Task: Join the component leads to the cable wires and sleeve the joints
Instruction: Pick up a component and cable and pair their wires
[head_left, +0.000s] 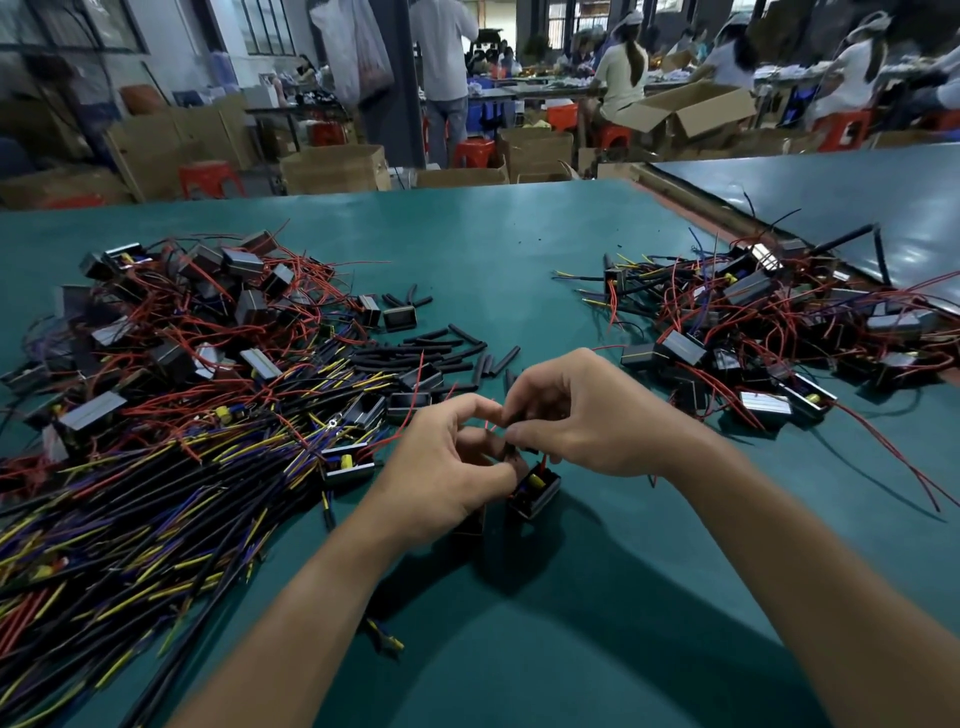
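1. The left hand (447, 467) is over the near middle of the green tabletop (493, 249). Its fingers are curled and its thumb and forefinger pinch a thin red lead (489, 427).
2. The right hand (582, 415) meets it fingertip to fingertip. Its fingers are also curled, nipping a small dark piece (513, 450); whether that is a sleeve or a cable end is too small to tell.
3. The component (535, 491), a little black box with a yellow part inside, sits just below the fingertips, with a red wire running up from it towards them. I cannot tell whether it rests on the tabletop or hangs.
4. Short black sleeves (441, 348) lie scattered just beyond the hands.
5. To the left is a broad heap of black cables (156, 519) with yellow and purple ends. Behind it is a pile of boxes (182, 312) tangled in red wire.
6. To the right, well apart, is another pile of wired boxes (779, 322).
7. Beyond the tabletop are cardboard cartons (332, 166), red stools (210, 176) and people seated at other benches.
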